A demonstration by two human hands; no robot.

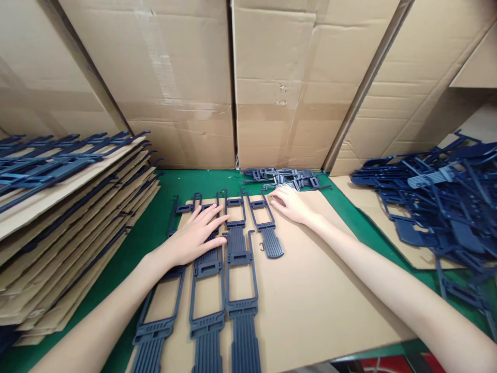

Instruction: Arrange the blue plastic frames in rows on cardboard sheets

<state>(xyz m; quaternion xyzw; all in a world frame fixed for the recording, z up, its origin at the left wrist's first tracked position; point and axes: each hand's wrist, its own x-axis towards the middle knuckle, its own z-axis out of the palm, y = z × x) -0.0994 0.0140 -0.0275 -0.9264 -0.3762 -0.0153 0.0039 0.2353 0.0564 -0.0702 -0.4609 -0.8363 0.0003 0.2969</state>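
Dark blue plastic frames with ribbed tabs and hooked ends lie in rows on a cardboard sheet (310, 290). My left hand (200, 233) rests flat, fingers spread, over the frames in the left rows, hiding parts of them. At the far edge of the sheet, my right hand (289, 203) has its fingertips at the hooked end of a small frame (262, 215); thumb and fingers are close together there. Between the hands lies another frame (241, 280), its ribbed tab toward me. A small pile of frames (289, 177) sits just beyond my right hand.
Cardboard sheets layered with similar frames form a tall stack (77, 228) on the left. A tangled heap of frames (438, 191) lies on cardboard at the right. Large cardboard boxes (310, 77) wall off the back of the green table (178, 178).
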